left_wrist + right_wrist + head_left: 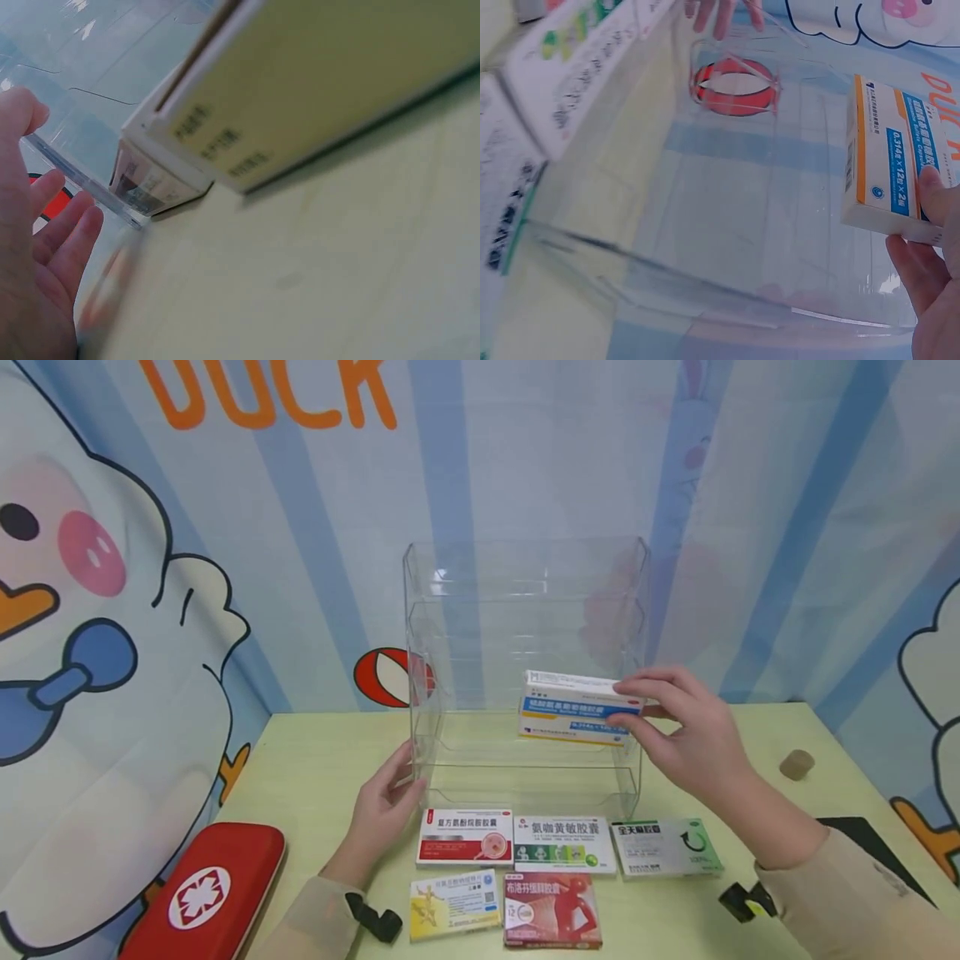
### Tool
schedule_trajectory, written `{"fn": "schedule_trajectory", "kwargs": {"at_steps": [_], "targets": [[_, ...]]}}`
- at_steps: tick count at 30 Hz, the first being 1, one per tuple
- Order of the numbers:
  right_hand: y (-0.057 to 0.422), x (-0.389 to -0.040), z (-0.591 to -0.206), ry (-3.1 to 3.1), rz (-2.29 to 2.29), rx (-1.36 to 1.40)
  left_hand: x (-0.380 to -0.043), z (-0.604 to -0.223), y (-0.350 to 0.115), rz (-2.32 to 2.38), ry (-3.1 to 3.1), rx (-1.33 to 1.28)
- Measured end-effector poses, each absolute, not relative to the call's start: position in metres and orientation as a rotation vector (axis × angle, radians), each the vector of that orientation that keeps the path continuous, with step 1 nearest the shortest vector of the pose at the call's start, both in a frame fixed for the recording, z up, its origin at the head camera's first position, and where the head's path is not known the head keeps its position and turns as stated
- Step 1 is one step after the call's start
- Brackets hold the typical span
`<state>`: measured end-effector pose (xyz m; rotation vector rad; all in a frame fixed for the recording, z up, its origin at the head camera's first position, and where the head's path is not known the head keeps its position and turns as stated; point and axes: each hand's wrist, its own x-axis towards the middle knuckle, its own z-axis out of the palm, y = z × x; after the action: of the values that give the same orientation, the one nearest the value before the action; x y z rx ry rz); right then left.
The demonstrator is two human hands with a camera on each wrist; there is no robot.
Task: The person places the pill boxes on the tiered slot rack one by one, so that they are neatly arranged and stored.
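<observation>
My right hand (693,739) pinches the end of a white medicine box with blue and orange bands (573,708) between thumb and fingers. The box is tilted in front of the lower tiers of a clear acrylic display rack (525,781). In the right wrist view the same medicine box (889,154) shows its printed front, with the thumb on it. At the rack's left side my left hand (386,802) holds the side panel. In the left wrist view, the thumb and fingers of that hand (45,247) lie on either side of the panel's edge.
Before the rack lie a red-and-white box (465,850), a white-and-green box (562,843), a grey-green box (663,847), a yellow-and-white box (454,904) and a red box (552,910). A red first-aid case (206,893) is at left, a small brown cylinder (797,765) at right.
</observation>
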<state>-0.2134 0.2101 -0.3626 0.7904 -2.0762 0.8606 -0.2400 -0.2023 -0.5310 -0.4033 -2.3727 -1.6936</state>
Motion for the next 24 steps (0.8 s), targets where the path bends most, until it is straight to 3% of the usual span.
{"fn": "schedule_trajectory", "kwargs": {"at_steps": [14, 24], "targets": [[0.155, -0.28, -0.32, -1.921, 1.069, 0.707, -0.24, -0.533, -0.204, -1.746, -2.35, -0.381], [0.133, -0.307, -0.296, -1.92, 1.013, 0.649, -0.24, -0.531, -0.204, -1.768, -2.303, -0.444]]}}
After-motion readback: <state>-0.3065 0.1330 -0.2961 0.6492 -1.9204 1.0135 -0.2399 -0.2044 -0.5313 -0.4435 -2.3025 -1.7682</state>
